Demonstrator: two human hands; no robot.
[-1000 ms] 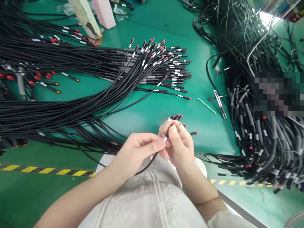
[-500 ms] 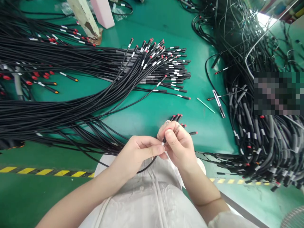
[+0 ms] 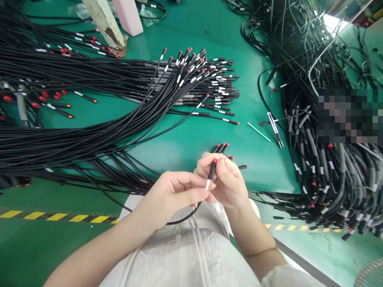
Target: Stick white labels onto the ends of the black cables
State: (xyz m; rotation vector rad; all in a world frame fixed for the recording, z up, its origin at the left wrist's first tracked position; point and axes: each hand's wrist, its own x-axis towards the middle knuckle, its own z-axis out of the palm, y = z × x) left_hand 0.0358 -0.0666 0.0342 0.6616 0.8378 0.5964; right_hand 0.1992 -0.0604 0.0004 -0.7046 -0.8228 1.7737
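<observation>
My left hand (image 3: 172,195) pinches a thin black cable just below its white label band. The cable's red-capped end (image 3: 212,170) stands up between both hands. My right hand (image 3: 229,181) curls around that end from the right, fingertips touching the connector. Behind my right hand lie a few more red-tipped cable ends (image 3: 223,148) on the green table (image 3: 191,139). The held cable loops down over my white clothing.
A big fan of black cables with red tips and white labels (image 3: 191,79) spreads across the table's left and middle. A tangled heap of thicker cables (image 3: 323,171) fills the right. A small metal tool (image 3: 275,129) and a green stick (image 3: 259,132) lie between them.
The red-capped cable end has come up from behind my right fingers and now stands exposed between the hands. My left hand shifted slightly down along the cable.
</observation>
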